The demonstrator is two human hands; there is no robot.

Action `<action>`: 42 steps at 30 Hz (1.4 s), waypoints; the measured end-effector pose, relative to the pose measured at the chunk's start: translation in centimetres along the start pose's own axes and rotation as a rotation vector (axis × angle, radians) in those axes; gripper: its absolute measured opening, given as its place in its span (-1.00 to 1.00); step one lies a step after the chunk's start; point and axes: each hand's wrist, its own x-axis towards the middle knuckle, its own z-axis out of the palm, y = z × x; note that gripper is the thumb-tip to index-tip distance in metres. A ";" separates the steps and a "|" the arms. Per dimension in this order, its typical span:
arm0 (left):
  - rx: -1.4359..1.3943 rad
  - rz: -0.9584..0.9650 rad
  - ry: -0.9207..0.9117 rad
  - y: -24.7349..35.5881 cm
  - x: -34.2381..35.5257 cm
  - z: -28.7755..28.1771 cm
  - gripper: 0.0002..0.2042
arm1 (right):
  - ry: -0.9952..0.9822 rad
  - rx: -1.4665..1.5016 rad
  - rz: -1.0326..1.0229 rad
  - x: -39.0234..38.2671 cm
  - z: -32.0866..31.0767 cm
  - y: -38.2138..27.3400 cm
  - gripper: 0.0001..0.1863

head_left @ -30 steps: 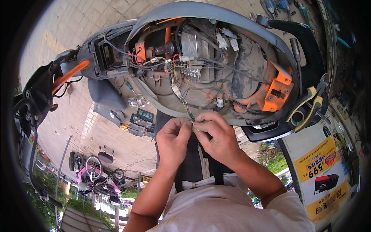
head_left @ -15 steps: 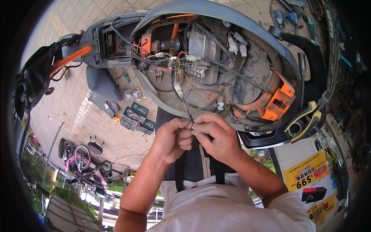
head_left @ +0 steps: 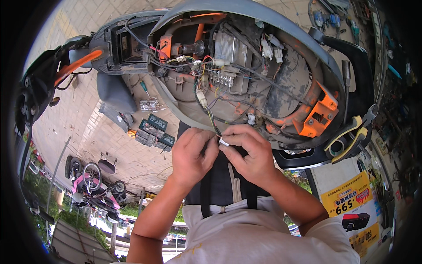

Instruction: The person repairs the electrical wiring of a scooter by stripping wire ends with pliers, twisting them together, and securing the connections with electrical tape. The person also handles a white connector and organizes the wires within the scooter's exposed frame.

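My right hand [head_left: 248, 152] pinches a small white plug [head_left: 224, 141] between thumb and forefinger. Beside it, my left hand [head_left: 193, 154] is closed with its fingertips at the wires; its fingers hide whatever lies in the grip. A thin wire bundle [head_left: 212, 121] runs from there up to a white connector [head_left: 201, 99] inside the scooter's open body [head_left: 184, 115]. Deeper in that body lie a finned metal controller [head_left: 231, 49], tangled coloured wires and several pale connectors. An orange bracket [head_left: 320, 115] stands at the right end.
Yellow-handled pliers [head_left: 347, 141] rest on the scooter's right end. On the paving at left are black batteries [head_left: 154, 131], a screwdriver [head_left: 144, 87] and a dark seat [head_left: 115, 93]. A pink two-wheeler [head_left: 94, 189] stands farther off; a yellow poster [head_left: 347, 193] is at lower right.
My left hand has turned so its back shows and its fingers curl closer over the wires. The white plug in my right fingers shows more plainly now.
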 end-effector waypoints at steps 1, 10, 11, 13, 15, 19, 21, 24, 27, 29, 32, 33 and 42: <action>-0.073 -0.080 -0.029 0.2 0.0 -0.2 -0.88 | -0.008 -0.013 -0.009 0.0 0.0 0.0 -0.77; -1.321 -1.276 -0.148 1.0 0.7 -1.7 -0.83 | -0.043 -0.023 -0.022 -0.1 -0.3 -0.1 -0.78; -1.117 -1.207 -0.105 1.4 0.6 -1.8 -0.84 | -0.039 -0.024 -0.022 -0.1 -0.3 -0.1 -0.78; -0.575 -0.763 -0.092 0.9 0.2 -1.9 -0.89 | -0.032 -0.024 -0.024 0.0 -0.2 0.0 -0.78; 0.042 -0.169 -0.065 1.4 0.3 -1.8 -0.84 | -0.028 -0.025 -0.019 -0.1 -0.1 0.0 -0.78; 0.170 0.247 -0.058 -0.3 1.1 -1.4 -0.77 | -0.027 -0.033 -0.023 0.0 -0.2 -0.2 -0.78; 0.149 0.247 -0.094 -0.5 1.3 -1.6 -0.82 | -0.022 -0.019 -0.038 0.1 -0.1 -0.2 -0.78; -0.336 -0.421 -0.190 0.6 1.3 -1.8 -0.93 | -0.025 -0.029 -0.031 0.0 -0.1 -0.2 -0.78; -1.230 -1.224 -0.263 0.6 1.6 -2.4 -0.93 | -0.027 -0.022 -0.026 0.0 0.0 -0.1 -0.78; -1.695 -1.427 -0.301 0.2 1.4 -2.4 -0.92 | -0.025 -0.023 -0.039 -0.1 0.0 -0.1 -0.78; -1.267 -1.285 -0.193 1.5 1.5 -2.3 -0.87 | -0.019 -0.022 -0.041 -0.2 0.1 0.1 -0.79; -1.069 -1.204 -0.146 1.9 1.2 -2.3 -0.86 | -0.017 -0.021 -0.041 -0.1 0.1 0.1 -0.79; 0.184 0.226 -0.117 -0.4 1.1 -1.8 -0.78 | -0.019 -0.041 -0.042 0.0 0.1 -0.1 -0.79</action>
